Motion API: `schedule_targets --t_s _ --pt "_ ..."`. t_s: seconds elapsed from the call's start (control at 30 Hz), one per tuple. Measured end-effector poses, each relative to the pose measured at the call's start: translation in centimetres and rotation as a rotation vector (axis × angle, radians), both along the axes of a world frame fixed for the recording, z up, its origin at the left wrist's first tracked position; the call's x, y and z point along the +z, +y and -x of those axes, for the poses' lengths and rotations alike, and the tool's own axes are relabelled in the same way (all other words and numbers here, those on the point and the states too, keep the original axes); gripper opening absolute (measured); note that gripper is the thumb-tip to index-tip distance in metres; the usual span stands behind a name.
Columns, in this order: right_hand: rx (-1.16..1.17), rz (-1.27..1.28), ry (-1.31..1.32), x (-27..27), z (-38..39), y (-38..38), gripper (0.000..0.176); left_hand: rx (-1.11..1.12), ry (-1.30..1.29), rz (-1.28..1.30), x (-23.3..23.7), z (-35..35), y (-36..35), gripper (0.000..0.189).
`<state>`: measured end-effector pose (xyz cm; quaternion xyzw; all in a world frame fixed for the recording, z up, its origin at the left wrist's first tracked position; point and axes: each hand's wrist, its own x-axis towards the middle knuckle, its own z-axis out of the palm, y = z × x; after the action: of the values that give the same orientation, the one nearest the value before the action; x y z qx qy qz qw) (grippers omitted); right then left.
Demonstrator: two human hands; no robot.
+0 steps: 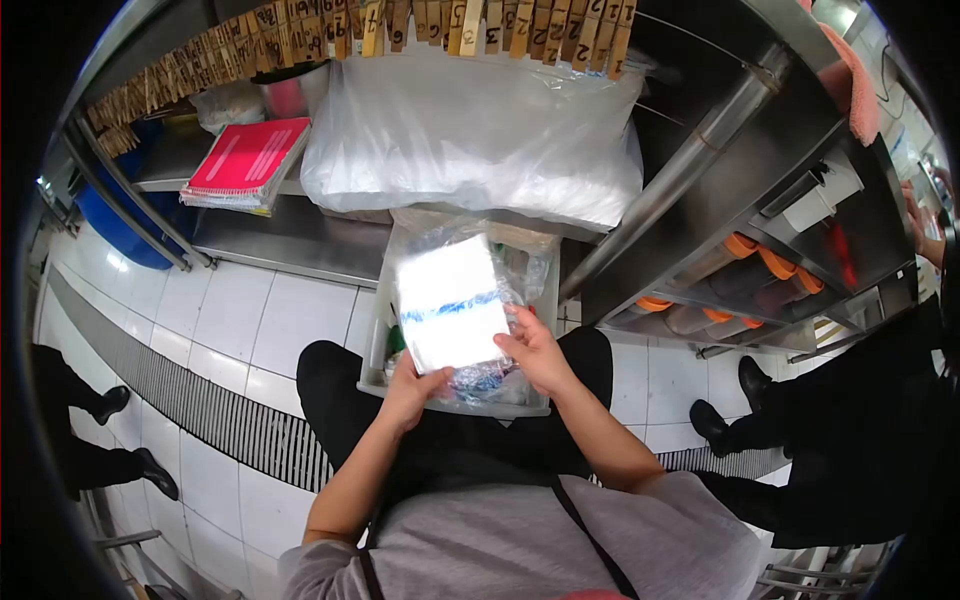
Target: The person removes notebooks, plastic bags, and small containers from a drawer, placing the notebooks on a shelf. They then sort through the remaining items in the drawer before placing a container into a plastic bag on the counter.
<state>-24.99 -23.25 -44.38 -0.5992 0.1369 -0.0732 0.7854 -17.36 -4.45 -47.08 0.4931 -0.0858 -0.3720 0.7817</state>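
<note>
A white, flat, plastic-wrapped package (450,275) with a blue stripe across it is held in front of me, tilted and shining under the light. My left hand (408,392) grips its lower left corner, thumb on the front. On the lower right edge, my right hand (535,350) pinches it between thumb and fingers. Below the package stands a whitish plastic bin (375,372) between my knees. Clear plastic bags (480,388) lie in the bin, partly hidden by the package; their contents I cannot make out.
A large bag of white material (470,140) fills the shelf ahead. Numbered wooden clothespins (465,25) hang above it. A red spiral notebook (248,155) lies at left. Orange-lidded containers (775,262) sit on the right rack. People in black shoes (710,425) stand on both sides.
</note>
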Motion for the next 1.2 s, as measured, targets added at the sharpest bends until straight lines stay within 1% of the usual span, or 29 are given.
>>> schedule_targets --t_s 0.03,0.07,0.1,0.13,0.17,0.2,0.23,0.27,0.3,0.37,0.4,0.47,0.5,0.57,0.6,0.63,0.7,0.73,0.77,0.8,0.83,0.87,0.9,0.97,1.03,1.07,1.1,1.17,1.2 --pt "0.072 0.262 0.003 -0.9 0.7 0.0 0.043 -0.106 0.114 -0.061 -0.3 1.0 0.5 0.047" --pt "0.113 0.371 -0.04 -1.7 0.6 -0.3 0.04 -0.13 0.17 -0.061 -1.3 1.2 1.1 0.052" --pt "0.248 0.261 0.224 0.3 1.0 -0.2 0.041 -0.039 0.087 -0.091 -0.6 1.2 1.7 0.048" --pt "0.351 0.38 0.274 1.1 1.1 -0.7 0.041 -0.004 -0.027 -0.196 -0.5 0.2 3.0 0.037" --pt "0.354 0.288 0.251 0.1 1.3 -2.0 0.039 0.027 -0.142 -0.186 1.0 -1.0 4.4 0.026" --pt "0.232 0.178 0.227 -0.1 1.2 -3.2 0.034 0.079 -0.244 -0.189 1.2 -2.5 6.3 0.025" --pt "0.082 0.244 0.226 -0.3 1.0 -4.5 0.03 0.194 -0.199 -0.15 1.3 -3.6 7.7 0.025" --pt "-0.006 0.363 0.218 0.1 0.6 -5.5 0.028 0.196 -0.232 -0.128 3.2 -4.2 8.8 0.025" --pt "-0.073 0.437 0.24 -0.4 0.3 -6.4 0.028 0.25 -0.222 -0.108 4.1 -4.3 9.7 0.025" --pt "-0.121 0.467 0.286 -1.0 -0.5 -6.9 0.03 0.347 -0.127 -0.112 3.8 -4.3 11.6 0.028" --pt "-0.115 0.46 0.292 -2.1 -1.0 -7.0 0.03 0.349 -0.122 -0.121 2.8 -4.4 13.2 0.028" --pt "-0.116 0.836 0.12 -5.8 -2.1 -7.3 0.039 0.22 -0.004 -0.356 -0.7 -4.6 17.0 0.034" --pt "-0.113 0.834 0.122 -7.3 -3.0 -7.2 0.039 0.096 -0.058 -0.554 -1.5 -4.3 18.0 0.038" --pt "-0.132 1.043 0.306 -9.1 -5.2 -6.1 0.054 -0.158 -0.201 -0.751 -1.5 -3.3 18.8 0.039" --pt "-0.129 1.043 0.301 -9.2 -6.0 -5.6 0.054 -0.163 -0.125 -0.71 -1.1 -2.9 19.2 0.044" --pt "-0.136 1.058 0.346 -9.3 -6.7 -5.1 0.058 -0.157 -0.124 -0.712 -0.9 -2.5 19.4 0.044" --pt "-0.133 1.076 0.383 -9.2 -7.6 -4.1 0.062 -0.063 -0.255 -0.705 -0.6 -1.8 19.7 0.058" --pt "-0.206 1.055 0.369 -9.1 -7.8 -3.6 0.059 -0.095 -0.301 -0.828 0.1 -1.8 20.1 0.073" --pt "-0.282 1.033 0.355 -9.0 -7.9 -3.2 0.057 -0.085 -0.3 -0.829 0.3 -1.9 20.2 0.073" --pt "-0.279 1.033 0.351 -9.1 -7.8 -3.0 0.057 -0.035 -0.288 -0.793 0.4 -1.9 20.3 0.075" --pt "-0.225 0.78 0.312 -9.3 -7.6 -3.2 0.051 0.012 -0.274 -0.756 0.4 -2.0 20.3 0.077" --pt "-0.172 0.528 0.271 -9.3 -7.1 -3.4 0.046 0.003 -0.258 -0.728 -0.2 -2.4 20.7 0.072" --pt "-0.174 0.53 0.272 -8.2 -6.4 -3.3 0.046 0.002 -0.258 -0.725 -0.2 -2.5 20.4 0.072" --pt "-0.09 0.269 0.208 -5.1 -4.8 -3.5 0.036 0.17 -0.38 -0.885 -0.3 -3.0 19.4 0.069" --pt "-0.135 0.116 0.006 -2.3 -3.4 -4.1 0.031 0.241 -0.609 -0.98 -1.3 -3.9 19.2 0.063" --pt "-0.179 0.111 -0.045 -0.8 -2.8 -4.2 0.03 0.278 -0.704 -1.005 -0.3 -4.1 18.1 0.063" --pt "-0.192 0.03 -0.107 0.2 -2.2 -4.5 0.032 0.317 -0.8 -1.029 1.1 -4.2 16.6 0.063" --pt "-0.233 -0.136 -0.189 2.5 -1.6 -4.1 0.036 0.324 -0.775 -0.784 3.9 -4.0 12.5 0.064" --pt "-0.222 -0.156 -0.204 3.1 -1.7 -3.7 0.034 0.231 -0.775 -0.591 4.1 -4.0 10.4 0.063"
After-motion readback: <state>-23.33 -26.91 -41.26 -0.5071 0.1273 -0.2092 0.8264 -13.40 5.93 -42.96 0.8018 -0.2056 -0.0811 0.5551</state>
